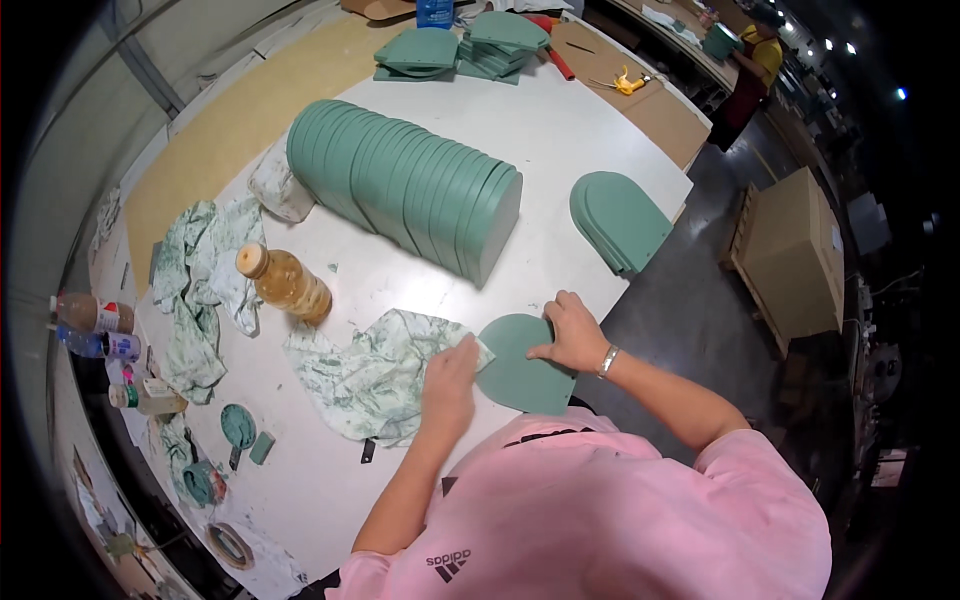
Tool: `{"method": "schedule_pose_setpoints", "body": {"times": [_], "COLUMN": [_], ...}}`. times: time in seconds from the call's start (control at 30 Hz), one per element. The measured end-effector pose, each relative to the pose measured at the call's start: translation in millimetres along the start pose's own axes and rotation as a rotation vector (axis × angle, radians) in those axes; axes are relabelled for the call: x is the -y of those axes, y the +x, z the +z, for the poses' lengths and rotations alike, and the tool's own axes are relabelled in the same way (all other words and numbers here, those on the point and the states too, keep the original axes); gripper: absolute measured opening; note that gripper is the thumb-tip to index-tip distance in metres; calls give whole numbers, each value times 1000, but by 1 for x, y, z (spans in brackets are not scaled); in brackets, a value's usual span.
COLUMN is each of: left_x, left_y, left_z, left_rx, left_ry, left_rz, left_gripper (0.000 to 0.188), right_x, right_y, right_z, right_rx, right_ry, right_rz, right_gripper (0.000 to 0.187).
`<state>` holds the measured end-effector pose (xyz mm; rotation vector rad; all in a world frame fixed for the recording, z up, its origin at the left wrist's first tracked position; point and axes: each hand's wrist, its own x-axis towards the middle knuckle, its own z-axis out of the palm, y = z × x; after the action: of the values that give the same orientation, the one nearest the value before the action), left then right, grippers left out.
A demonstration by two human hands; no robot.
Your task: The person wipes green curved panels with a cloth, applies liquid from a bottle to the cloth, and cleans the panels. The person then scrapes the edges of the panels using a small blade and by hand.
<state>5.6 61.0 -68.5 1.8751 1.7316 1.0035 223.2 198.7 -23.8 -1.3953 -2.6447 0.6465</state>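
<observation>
A green arch-shaped panel (522,378) lies at the table's near edge, close to my body. My right hand (574,335) grips its right side, with the thumb on the upper face and the fingers at the rounded edge. In my left hand (450,385) is a corner of a white cloth with green stains (365,380), pressed at the panel's left edge. The rest of that cloth spreads crumpled to the left. Beyond my hands stands a long row of similar green panels (400,185), packed face to face. A smaller stack of panels (622,222) sits at the right table edge.
Left of the row stands a bottle of amber liquid (288,286), beside more stained rags (195,290). A small dish of green paste (238,426) lies at lower left. More panel stacks (500,45) and a yellow-handled tool (628,82) are far off. A boxed pallet (790,260) stands right.
</observation>
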Motion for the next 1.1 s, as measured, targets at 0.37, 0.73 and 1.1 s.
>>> {"method": "schedule_pose_setpoints", "body": {"times": [0.37,0.73,1.1], "left_x": [-54,-65,-26], "left_y": [55,68,8], "left_z": [-25,-71,-70], "left_rx": [-116,-249,-312], "left_ry": [180,212,-829], "left_rz": [328,233,-722], "left_gripper": [51,46,35], "right_x": [50,87,70], "right_y": [15,6,-7], "right_z": [-54,-59,-72], "right_rx": [353,120,-251], "right_ry": [261,374,1123], "right_rz": [130,263,355], "right_gripper": [39,29,15]}}
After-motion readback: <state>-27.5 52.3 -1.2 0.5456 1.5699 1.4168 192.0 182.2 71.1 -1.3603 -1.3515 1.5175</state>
